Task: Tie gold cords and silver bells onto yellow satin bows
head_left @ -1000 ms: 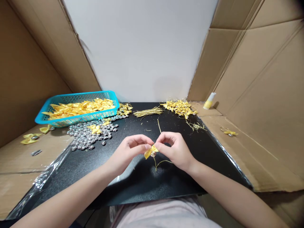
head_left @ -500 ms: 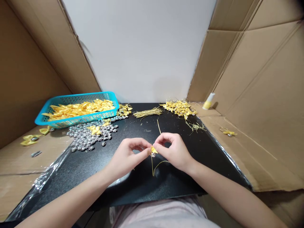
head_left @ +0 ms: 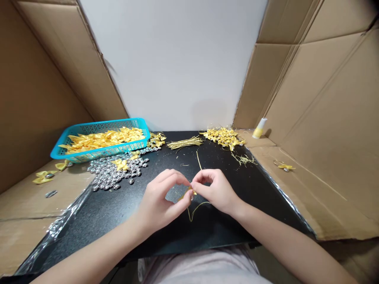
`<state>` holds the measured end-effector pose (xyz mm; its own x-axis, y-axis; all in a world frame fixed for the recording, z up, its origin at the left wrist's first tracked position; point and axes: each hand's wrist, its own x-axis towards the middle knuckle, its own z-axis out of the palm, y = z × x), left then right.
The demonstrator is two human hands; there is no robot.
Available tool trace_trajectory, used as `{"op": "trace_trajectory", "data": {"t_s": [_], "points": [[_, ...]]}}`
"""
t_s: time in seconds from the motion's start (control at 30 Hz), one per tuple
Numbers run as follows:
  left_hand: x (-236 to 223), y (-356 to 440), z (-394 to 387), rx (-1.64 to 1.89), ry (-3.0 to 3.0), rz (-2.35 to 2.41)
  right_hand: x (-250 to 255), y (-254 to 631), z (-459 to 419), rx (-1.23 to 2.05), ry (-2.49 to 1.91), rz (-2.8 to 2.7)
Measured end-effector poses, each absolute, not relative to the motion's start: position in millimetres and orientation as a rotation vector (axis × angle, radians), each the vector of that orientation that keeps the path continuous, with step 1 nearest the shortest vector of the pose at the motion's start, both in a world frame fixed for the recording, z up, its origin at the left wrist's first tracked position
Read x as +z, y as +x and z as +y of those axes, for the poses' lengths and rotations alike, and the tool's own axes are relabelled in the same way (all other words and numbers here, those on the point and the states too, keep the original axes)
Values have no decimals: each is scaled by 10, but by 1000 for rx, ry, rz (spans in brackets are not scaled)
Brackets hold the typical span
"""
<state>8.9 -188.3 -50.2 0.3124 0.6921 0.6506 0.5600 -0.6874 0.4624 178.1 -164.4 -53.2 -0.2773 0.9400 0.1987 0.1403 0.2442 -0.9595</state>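
Note:
My left hand (head_left: 161, 203) and my right hand (head_left: 216, 189) meet fingertip to fingertip over the middle of the black mat (head_left: 242, 189). Both pinch a small yellow ribbon bow (head_left: 192, 192), which is mostly hidden by the fingers. A thin gold cord (head_left: 195, 209) hangs from the bow in a loop onto the mat. A loose gold cord (head_left: 198, 158) lies just beyond the hands.
A turquoise basket (head_left: 100, 139) of yellow bows stands at the back left, with a heap of silver bells (head_left: 114, 171) in front of it. A bundle of gold cords (head_left: 185, 142) and a pile of finished bows (head_left: 222, 136) lie at the back. Cardboard walls enclose both sides.
The hands have closed tighter round the bow, so less of it shows. The view has tilted slightly, shifting everything a little lower.

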Motion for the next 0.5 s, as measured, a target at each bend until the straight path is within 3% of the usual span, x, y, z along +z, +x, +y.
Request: {"op": "trace_trajectory", "data": {"t_s": [0.3, 0.5], "points": [[-493, 89, -1863, 1174, 2264, 1240, -569, 1776, -1639, 1136, -1036, -1657], [-541, 95, -1859, 1185, 2259, 1283, -531, 1791, -1664, 966, -1032, -1782]]}}
